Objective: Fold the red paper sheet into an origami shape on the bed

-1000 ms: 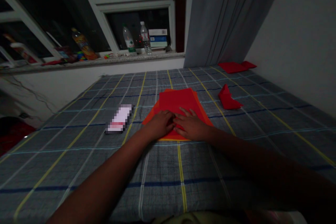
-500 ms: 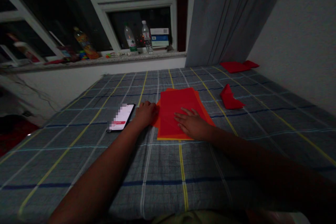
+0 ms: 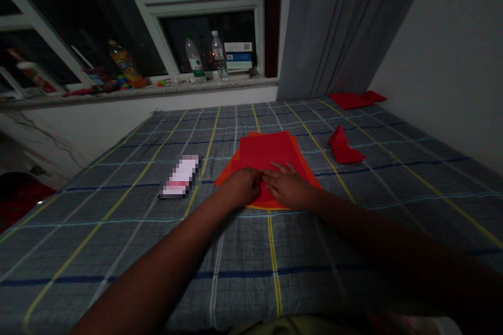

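Note:
A sheet of red paper [image 3: 265, 149] lies over orange paper [image 3: 231, 167] on the checked cloth. My left hand [image 3: 247, 186] is closed on the red sheet's near left part, which is drawn in toward the middle; its fingertips are partly hidden. Fingers spread, my right hand [image 3: 291, 186] rests flat on the red sheet, holding nothing. The fingertips of both hands nearly meet. Off to the right stands a folded red paper piece [image 3: 346, 149].
A phone [image 3: 181, 177] with a lit screen lies left of the paper. More red paper [image 3: 351, 100] is at the far right of the checked cloth [image 3: 157, 241]. Bottles [image 3: 195, 60] and boxes [image 3: 238, 56] stand on the windowsill [image 3: 236, 84].
My left hand has moved right from the paper's left edge to its middle, bringing the sheet's near left part along. More orange shows at the left. My right hand has stayed put.

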Tool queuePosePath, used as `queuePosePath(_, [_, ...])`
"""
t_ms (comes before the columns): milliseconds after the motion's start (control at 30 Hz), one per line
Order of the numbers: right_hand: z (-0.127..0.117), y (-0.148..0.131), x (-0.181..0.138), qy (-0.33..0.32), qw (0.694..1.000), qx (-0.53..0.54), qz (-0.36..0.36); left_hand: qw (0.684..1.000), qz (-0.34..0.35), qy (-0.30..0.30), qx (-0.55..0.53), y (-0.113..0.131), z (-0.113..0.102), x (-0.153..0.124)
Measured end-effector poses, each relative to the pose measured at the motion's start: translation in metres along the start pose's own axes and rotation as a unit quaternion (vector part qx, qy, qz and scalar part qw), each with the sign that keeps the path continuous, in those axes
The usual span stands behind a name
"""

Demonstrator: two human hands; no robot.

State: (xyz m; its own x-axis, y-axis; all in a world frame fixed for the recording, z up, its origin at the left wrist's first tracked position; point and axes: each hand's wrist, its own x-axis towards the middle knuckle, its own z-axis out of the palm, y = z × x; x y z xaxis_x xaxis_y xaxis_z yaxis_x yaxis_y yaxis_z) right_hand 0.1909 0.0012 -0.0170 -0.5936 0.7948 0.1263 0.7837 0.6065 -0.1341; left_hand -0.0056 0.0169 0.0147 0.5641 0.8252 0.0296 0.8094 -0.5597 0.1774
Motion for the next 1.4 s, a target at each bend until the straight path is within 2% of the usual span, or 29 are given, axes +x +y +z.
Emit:
queuePosePath(100, [0.000,-0.001,0.000,-0.001,1.000,-0.004,0.004,0.997,-0.064,-0.007,0.037,-0.021,-0.002,0.006])
queuePosePath(233, [-0.001,-0.002,0.000,-0.002,1.000,-0.003,0.008,0.993,-0.107,-0.010,0.044,-0.043,-0.004,0.012])
queuePosePath(567, [-0.001,-0.003,0.000,0.003,1.000,-0.001,0.012,0.979,-0.183,0.035,0.082,-0.067,-0.008,0.014])
queuePosePath(733, [-0.001,-0.002,0.000,0.002,1.000,0.001,0.010,0.981,-0.156,0.071,0.091,-0.050,-0.016,0.002])
queuePosePath(867, [0.000,-0.001,0.001,0.006,1.000,0.008,0.005,0.998,-0.051,0.028,0.022,-0.015,-0.012,-0.003])
queuePosePath(1033, [-0.001,0.000,0.001,0.010,1.000,0.017,0.001,0.999,0.008,0.016,-0.036,0.016,-0.002,-0.003])
queuePosePath(1200, [0.000,0.001,0.001,0.007,1.000,0.019,0.000,1.000,0.006,0.018,-0.014,0.011,0.002,-0.001])
queuePosePath(1400, [0.002,0.000,0.000,0.015,1.000,0.017,0.007,0.996,-0.055,0.023,0.073,-0.023,0.001,0.008])
